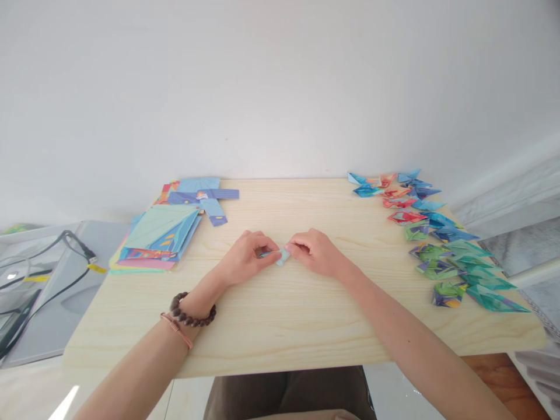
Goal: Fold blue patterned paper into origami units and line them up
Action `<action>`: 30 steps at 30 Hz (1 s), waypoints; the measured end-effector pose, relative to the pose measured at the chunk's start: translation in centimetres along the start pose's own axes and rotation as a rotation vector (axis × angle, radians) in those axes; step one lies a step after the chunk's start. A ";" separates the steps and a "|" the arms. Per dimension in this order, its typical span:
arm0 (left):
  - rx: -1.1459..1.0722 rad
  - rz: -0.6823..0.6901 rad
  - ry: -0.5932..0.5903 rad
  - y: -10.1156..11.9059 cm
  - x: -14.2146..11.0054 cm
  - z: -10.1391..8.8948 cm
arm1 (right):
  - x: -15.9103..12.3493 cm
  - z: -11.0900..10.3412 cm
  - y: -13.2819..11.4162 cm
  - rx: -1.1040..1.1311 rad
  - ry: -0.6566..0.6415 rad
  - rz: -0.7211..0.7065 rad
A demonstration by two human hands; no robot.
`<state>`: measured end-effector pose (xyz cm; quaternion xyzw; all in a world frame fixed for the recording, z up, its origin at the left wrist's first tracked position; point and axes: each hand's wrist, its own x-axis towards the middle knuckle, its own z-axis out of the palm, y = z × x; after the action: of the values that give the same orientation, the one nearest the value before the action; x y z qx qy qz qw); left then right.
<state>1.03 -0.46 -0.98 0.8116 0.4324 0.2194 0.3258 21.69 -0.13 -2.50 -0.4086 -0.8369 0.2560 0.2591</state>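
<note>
A small piece of folded light-blue paper point(283, 256) is held between my two hands, just above the middle of the wooden table point(280, 326). My left hand point(250, 256) pinches its left side between thumb and fingers. On the other side, my right hand point(315, 252) grips the paper's right edge with thumb and forefinger. Fingers cover much of the paper, so its full shape is hidden. A dark bead bracelet point(192, 318) and a thin copper-coloured band circle my left wrist.
A stack of coloured paper sheets point(161, 230) lies at the table's left, with blue paper strips point(213, 211) beyond it. Several folded paper pieces point(437, 254) line the right side. A grey box with cables point(65, 280) stands left of the table; a white wall point(280, 87) rises behind.
</note>
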 end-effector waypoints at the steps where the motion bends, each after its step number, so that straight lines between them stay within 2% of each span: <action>1: -0.027 -0.005 -0.013 -0.1 0.1 -0.1 | 0.1 -0.1 0.0 -0.018 -0.019 -0.009; 6: -0.146 -0.068 -0.091 -0.3 0.6 -0.6 | 0.5 -0.5 0.6 0.038 -0.089 0.015; 10: -0.180 -0.102 -0.133 0.0 1.0 -0.9 | 0.5 -0.5 0.6 0.162 -0.036 0.091; 13: -0.128 -0.101 -0.126 0.3 1.0 -1.1 | 0.5 -0.3 0.3 0.164 0.013 0.105; 18: -0.023 -0.075 -0.095 0.5 0.7 -1.1 | 0.4 -0.4 -0.1 0.103 -0.005 0.038; 25: -0.042 0.016 -0.167 0.2 0.3 -1.7 | 0.2 -0.8 -0.1 0.117 -0.048 -0.060; 30: -0.053 -0.013 -0.092 0.0 0.1 -1.1 | 0.3 -1.0 -0.1 0.193 -0.023 -0.068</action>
<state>0.36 -0.04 -0.16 0.8091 0.4161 0.1911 0.3683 22.11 0.29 -1.66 -0.3503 -0.8246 0.3310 0.2963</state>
